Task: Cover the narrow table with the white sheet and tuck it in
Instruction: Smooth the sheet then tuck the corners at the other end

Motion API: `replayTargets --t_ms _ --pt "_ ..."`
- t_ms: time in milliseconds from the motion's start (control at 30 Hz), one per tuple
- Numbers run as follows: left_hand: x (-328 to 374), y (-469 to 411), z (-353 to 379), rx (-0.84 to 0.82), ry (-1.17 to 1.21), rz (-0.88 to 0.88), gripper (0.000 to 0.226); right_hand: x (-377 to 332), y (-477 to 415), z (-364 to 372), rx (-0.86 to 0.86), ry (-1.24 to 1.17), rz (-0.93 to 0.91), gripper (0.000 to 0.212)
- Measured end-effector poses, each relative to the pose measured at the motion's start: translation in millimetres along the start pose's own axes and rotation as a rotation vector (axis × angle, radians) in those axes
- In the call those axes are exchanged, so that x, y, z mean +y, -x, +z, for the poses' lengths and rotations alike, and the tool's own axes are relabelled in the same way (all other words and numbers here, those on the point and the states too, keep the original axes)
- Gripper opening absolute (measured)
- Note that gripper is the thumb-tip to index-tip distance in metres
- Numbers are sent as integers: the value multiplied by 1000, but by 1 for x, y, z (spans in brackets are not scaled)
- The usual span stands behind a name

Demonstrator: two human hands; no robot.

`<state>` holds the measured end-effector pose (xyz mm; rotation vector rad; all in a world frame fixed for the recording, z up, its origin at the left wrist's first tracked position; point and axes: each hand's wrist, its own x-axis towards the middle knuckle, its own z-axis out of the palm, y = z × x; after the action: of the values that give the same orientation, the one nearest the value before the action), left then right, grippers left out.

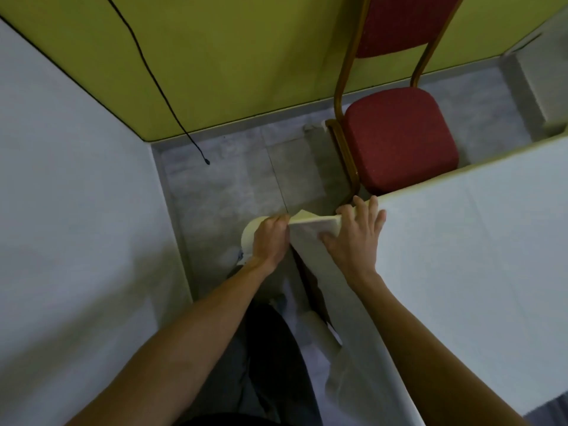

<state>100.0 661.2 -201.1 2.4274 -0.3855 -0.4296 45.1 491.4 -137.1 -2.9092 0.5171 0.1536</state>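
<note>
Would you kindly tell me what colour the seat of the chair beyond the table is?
Dark red; the chair seat shows clearly in the head view.

Narrow strip of grey floor free between white panel at left and table under white sheet at right, red chair crowding the table's far corner, black cable dangling against the green wall.

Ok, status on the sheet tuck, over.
Left hand grips corner of white sheet. Right hand presses it flat. Red chair close beyond.
</note>
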Motion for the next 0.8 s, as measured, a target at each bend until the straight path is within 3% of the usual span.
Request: replayTargets --t_ms 200,333,600,700,800 --pt "2 26 9 -34 -49 17 36 -4 0 -1 33 -28 44 37" --pt "16 55 29 -119 55 -101 30 -6 1 -3 54 -39 31 37" --pt "52 68 76 -295 226 -193 42 1 -1 -8 -62 -97 -17 63" --pt "63 66 74 -346 295 -155 32 2 -3 -8 -74 -95 -17 65" --pt "55 61 66 -385 156 -27 31 4 -2 -6 -56 -78 -32 53"
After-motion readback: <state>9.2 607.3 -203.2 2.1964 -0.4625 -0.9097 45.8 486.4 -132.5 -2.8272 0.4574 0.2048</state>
